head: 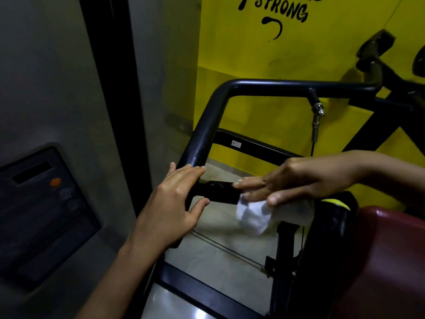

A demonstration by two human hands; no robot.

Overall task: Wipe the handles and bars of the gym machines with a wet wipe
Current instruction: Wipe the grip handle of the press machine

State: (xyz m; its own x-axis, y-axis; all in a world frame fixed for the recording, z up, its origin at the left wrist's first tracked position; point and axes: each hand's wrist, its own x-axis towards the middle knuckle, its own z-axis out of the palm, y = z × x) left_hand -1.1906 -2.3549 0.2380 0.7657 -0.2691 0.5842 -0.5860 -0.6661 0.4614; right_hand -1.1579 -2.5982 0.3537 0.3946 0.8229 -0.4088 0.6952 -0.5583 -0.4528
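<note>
Now the right hand (305,180) lies along the short black handle (220,192), fingers nearly straight on top. Its thumb pinches the white wet wipe (253,216), which hangs just below the handle. The left hand (174,203) is open and relaxed, its fingertips (195,168) touching the curved black bar (207,125) where the handle joins it, thumb just under the handle's left end. A dark red seat pad (379,261) shows at lower right, a yellow wall (253,54) behind.
</note>
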